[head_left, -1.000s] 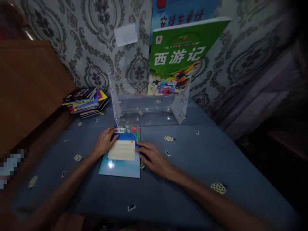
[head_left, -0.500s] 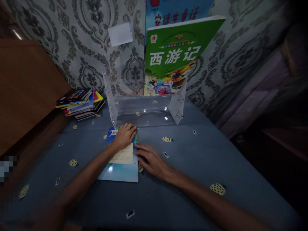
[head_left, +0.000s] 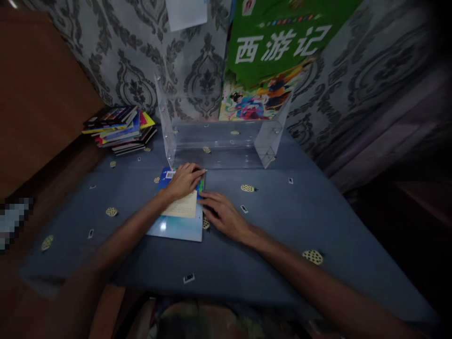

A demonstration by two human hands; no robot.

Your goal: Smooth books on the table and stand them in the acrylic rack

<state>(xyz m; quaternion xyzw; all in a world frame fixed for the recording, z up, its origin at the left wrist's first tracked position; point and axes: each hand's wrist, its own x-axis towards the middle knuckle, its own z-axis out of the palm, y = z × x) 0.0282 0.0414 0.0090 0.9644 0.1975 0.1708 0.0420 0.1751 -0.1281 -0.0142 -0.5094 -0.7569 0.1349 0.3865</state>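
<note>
A thin book (head_left: 180, 228) with a blue back cover, a cream text panel and a barcode lies on the tablecloth. My left hand (head_left: 184, 181) rests over its upper right part, fingers bent at the top edge and thumb at the corner, closed on it. Alongside the right edge, my right hand (head_left: 224, 214) is open, its stretched fingertips touching the book. Just behind stands a clear acrylic rack (head_left: 219, 157). In it a green book (head_left: 275, 70) with white Chinese characters and cartoon figures stands upright on the right side.
A stack of books (head_left: 122, 129) lies at the back left, beside a brown wooden panel (head_left: 38, 103). Grey patterned wallpaper (head_left: 137, 87) rises behind the rack, with a white sheet (head_left: 187, 14) near the top. Pineapples are printed on the blue tablecloth (head_left: 247, 268).
My view has tilted downward, so the table's front edge shows and the green book's top is cut off. Both hands stay at nearly the same places on the blue book.
</note>
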